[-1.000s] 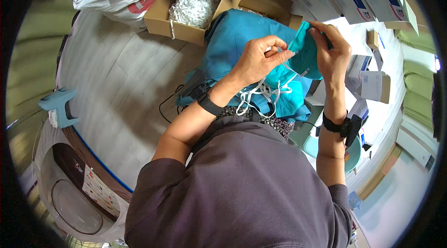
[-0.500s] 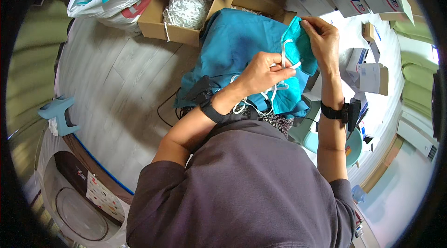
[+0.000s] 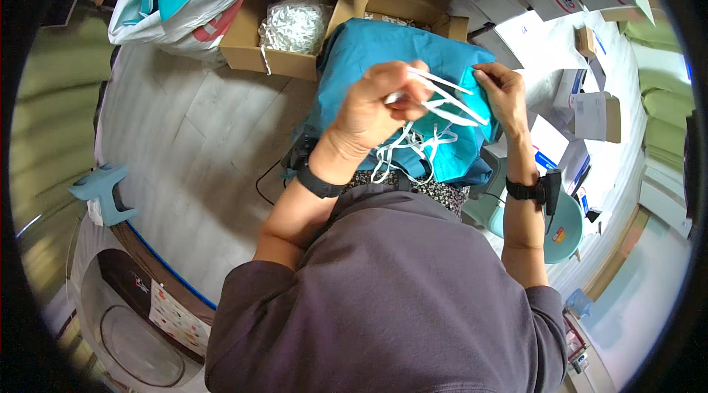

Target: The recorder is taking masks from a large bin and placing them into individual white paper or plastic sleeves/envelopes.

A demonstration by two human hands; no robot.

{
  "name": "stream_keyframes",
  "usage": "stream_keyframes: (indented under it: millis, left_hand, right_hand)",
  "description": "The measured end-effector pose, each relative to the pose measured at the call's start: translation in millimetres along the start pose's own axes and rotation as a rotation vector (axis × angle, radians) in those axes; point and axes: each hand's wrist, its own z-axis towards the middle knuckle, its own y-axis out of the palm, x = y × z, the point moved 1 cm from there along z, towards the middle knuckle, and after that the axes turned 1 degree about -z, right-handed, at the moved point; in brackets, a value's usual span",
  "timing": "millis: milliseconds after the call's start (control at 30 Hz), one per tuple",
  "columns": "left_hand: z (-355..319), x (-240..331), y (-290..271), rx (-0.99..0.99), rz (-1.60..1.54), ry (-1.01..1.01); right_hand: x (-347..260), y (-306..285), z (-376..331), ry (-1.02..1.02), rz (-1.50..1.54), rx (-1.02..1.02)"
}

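My right hand (image 3: 504,95) pinches the edge of a teal face mask (image 3: 479,102) between thumb and fingers, above my lap. White elastic straps (image 3: 451,114) stretch from the mask to my left hand (image 3: 383,102), which is closed on them and slightly blurred. Below the hands, more teal mask material (image 3: 451,151) lies with loose white cords (image 3: 402,151) on a dark teal cloth (image 3: 387,39) over my lap. How the pieces on the lap overlap is hard to make out.
Ahead stands an open cardboard box (image 3: 291,64) with a heap of white cords (image 3: 296,21). A white bag (image 3: 166,35) of teal masks is at the far left. White boxes (image 3: 516,39) stand at the right, near a light green stool (image 3: 564,227). A blue-grey plastic object (image 3: 107,190) is at left.
My left hand has pulled back to the left and up, drawing the straps out straight. My right hand has lowered with the mask, which now sits nearer the lap.
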Motion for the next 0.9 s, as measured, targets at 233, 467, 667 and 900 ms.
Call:
stream_keyframes:
  millis: [233,467,667,900]
  left_hand:
    - [10.1,-45.1,-22.4,0.311,0.143,-0.459]
    - [4.9,-34.2,-21.1,0.329,0.373,-0.475]
    - [4.6,-31.0,-15.7,0.296,0.472,-0.501]
    - [-8.6,-41.7,-8.6,0.271,0.454,-0.582]
  right_hand:
    - [-45.6,13.8,-25.5,-0.042,0.196,-0.098]
    - [-55.1,12.7,-31.8,0.052,0.503,-0.566]
    - [-52.9,6.3,-31.1,-0.178,0.203,-0.401]
    - [-1.8,-3.2,-19.3,0.072,0.306,-0.005]
